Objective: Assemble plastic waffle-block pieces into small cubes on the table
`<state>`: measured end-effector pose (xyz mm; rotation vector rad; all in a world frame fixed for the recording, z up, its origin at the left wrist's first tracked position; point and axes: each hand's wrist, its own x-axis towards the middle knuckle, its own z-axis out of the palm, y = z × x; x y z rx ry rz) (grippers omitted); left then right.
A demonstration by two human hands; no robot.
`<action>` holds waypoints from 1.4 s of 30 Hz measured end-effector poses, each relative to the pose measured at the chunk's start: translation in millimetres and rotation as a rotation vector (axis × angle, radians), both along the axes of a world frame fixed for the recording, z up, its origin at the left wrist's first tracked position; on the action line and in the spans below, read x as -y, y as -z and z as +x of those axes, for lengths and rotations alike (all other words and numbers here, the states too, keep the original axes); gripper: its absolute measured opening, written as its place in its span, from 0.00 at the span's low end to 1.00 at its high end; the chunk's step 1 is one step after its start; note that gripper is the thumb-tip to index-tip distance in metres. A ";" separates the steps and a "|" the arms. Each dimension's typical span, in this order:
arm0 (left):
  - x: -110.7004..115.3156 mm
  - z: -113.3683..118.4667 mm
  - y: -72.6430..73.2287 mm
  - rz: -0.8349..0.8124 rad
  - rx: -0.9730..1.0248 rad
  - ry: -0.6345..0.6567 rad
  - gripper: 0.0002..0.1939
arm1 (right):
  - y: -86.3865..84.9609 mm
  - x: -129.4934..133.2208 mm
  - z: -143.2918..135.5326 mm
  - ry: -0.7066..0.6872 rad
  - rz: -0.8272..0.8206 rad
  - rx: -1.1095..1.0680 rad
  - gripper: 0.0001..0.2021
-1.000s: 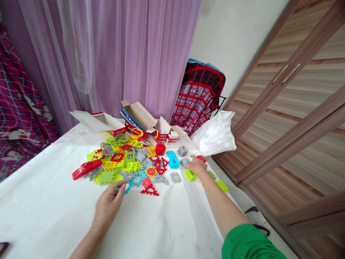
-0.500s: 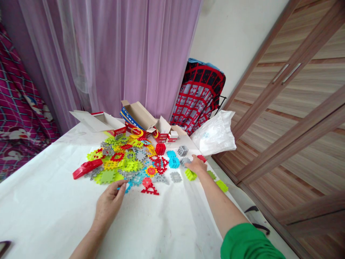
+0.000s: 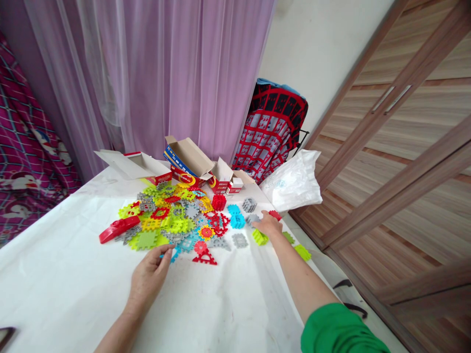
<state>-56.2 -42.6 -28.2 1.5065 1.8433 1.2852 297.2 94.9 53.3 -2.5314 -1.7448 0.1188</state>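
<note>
My right hand (image 3: 268, 226) reaches to the table's right side, its fingers closed at a small stack of grey notched building pieces (image 3: 252, 219). A red piece (image 3: 274, 215) lies just beyond the hand, and a lime-green stack (image 3: 260, 237) sits just in front of it. Blue stacked pieces (image 3: 237, 221) and another grey stack (image 3: 249, 204) stand close by. My left hand (image 3: 151, 272) hovers at the near edge of the mixed pile (image 3: 178, 225), thumb and fingers pinched together. A blue piece (image 3: 175, 254) shows right beside those fingertips; whether they hold anything is hidden.
Open cardboard boxes (image 3: 189, 157) line the table's back edge. A white plastic bag (image 3: 294, 181) is at the back right. A red curved part (image 3: 119, 229) lies left of the pile. Lime-green pieces (image 3: 303, 252) lie by the right table edge, near a wooden wardrobe (image 3: 397, 171).
</note>
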 end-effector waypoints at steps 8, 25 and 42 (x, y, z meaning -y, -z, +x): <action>0.8 1.2 -1.0 -0.004 0.002 -0.010 0.24 | -1.3 -0.3 -1.1 -0.020 -0.012 0.022 0.37; 1.7 3.4 -9.9 -0.024 0.004 -0.012 0.22 | -10.9 -7.6 30.1 -0.012 0.116 -0.130 0.21; -1.0 -1.2 -2.1 0.035 0.012 -0.011 0.25 | 62.1 113.2 -69.9 -0.360 0.570 -0.695 0.15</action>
